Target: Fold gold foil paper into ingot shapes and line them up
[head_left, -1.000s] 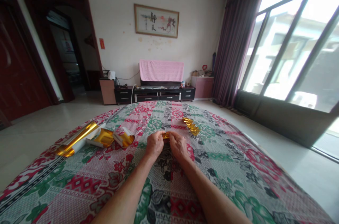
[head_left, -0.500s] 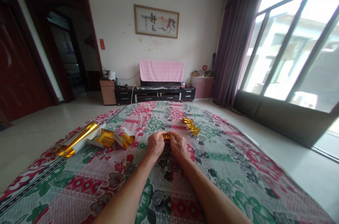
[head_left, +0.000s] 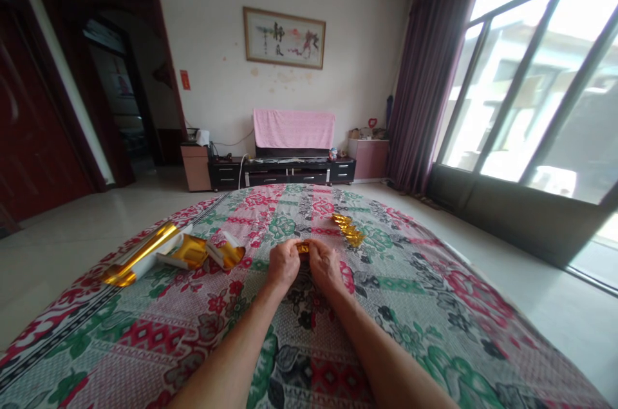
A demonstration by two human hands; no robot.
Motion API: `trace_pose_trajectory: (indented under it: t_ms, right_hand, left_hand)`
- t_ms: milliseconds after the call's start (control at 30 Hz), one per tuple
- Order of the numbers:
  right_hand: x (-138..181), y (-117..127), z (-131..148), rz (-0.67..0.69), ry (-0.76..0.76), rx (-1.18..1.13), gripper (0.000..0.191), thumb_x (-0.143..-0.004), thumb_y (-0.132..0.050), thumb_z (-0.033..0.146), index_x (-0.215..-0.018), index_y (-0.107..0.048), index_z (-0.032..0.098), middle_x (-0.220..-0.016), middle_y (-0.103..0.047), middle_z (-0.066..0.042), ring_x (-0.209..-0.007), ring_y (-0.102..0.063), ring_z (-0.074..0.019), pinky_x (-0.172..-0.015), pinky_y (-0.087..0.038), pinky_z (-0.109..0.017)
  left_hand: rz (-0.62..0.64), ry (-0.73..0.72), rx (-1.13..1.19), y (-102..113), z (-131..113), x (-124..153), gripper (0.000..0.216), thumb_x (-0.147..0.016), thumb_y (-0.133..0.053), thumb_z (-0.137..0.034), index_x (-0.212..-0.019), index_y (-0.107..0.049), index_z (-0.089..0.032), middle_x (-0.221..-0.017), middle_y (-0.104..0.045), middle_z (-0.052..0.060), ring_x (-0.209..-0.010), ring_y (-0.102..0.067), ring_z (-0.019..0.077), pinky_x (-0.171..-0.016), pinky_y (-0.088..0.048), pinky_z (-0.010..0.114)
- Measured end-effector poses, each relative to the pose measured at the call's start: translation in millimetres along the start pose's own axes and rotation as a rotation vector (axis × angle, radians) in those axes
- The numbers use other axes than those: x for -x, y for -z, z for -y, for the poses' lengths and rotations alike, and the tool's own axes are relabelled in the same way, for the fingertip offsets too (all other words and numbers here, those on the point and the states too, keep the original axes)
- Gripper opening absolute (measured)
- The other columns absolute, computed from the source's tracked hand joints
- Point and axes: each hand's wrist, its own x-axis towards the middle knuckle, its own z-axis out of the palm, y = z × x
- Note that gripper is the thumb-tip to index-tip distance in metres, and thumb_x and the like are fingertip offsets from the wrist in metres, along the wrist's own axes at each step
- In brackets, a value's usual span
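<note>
Between my two hands is a small piece of gold foil paper (head_left: 303,248), gripped at both ends just above the cloth. My left hand (head_left: 284,262) is closed on its left end, fingers curled. At its right end, my right hand (head_left: 324,261) pinches it with the thumb along the near side. Most of the piece is hidden by the fingers. Beyond my right hand lies a row of folded gold foil pieces (head_left: 348,230). To the left rest sheets of gold foil paper with white backs (head_left: 193,252), partly curled.
A patterned floral cloth (head_left: 415,293) covers the rounded table or bed surface under my arms. Farther off stands a low black cabinet (head_left: 309,178) with a pink towel (head_left: 294,129) over a screen-like object. Large windows (head_left: 521,93) are on the right.
My hands keep the same grip on the gold foil piece, with barely any motion. The whole view has shifted very slightly.
</note>
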Motion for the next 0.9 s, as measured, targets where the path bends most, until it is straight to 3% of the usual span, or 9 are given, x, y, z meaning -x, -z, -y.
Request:
trace_pose_trajectory:
  t_ms: [900]
  right_hand:
    - [-0.6, -0.8, 0.2, -0.026, 0.048, -0.002, 0.034, -0.081, -0.039, 0.029, -0.083, -0.071, 0.018, -0.074, -0.07, -0.003, -0.066, -0.062, -0.0161, -0.062, -0.042, -0.021]
  left_hand:
    - [0.022, -0.058, 0.043, 0.3, 7.8, -1.9, 0.031, -0.079, -0.042, -0.013, -0.097, -0.067, -0.017, -0.096, -0.07, 0.006, -0.091, -0.063, 0.0144, -0.085, -0.047, 0.024]
